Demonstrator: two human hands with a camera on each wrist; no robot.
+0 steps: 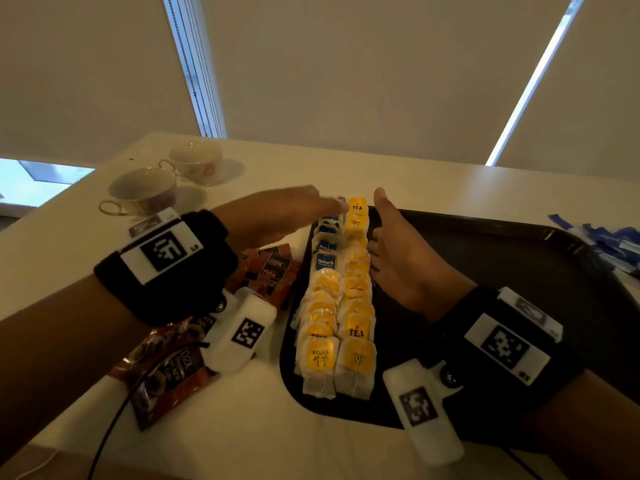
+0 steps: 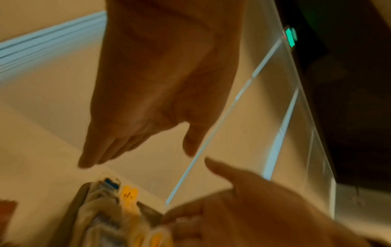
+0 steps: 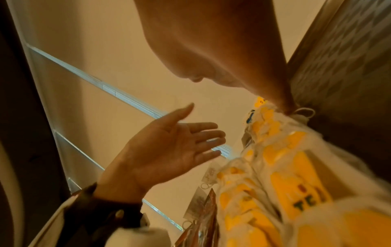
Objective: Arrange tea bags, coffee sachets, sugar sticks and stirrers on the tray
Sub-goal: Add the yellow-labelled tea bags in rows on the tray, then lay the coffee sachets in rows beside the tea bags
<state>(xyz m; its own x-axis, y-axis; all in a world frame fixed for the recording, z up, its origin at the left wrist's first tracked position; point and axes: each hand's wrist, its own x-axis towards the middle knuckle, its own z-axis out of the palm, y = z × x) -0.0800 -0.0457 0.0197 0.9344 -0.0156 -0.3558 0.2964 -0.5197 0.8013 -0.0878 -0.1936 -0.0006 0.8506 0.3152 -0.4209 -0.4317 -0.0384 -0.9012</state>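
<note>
Head view, near to far. At 7 o'clock, red-brown coffee sachets (image 1: 166, 375) lie on the pale surface (image 1: 242, 427). At centre, tea bags (image 1: 337, 306) with yellow and blue tags form two overlapping rows along the left end of the dark tray (image 1: 519, 258). The right hand (image 1: 398, 258), fingers straight, lies edge-on against the rows' right side. The left hand (image 1: 277, 216), fingers extended and holding nothing, reaches to the rows' far end. At 3 o'clock, blue-and-white sticks (image 1: 613, 240); at 10 o'clock, two teacups (image 1: 145, 192).
</note>
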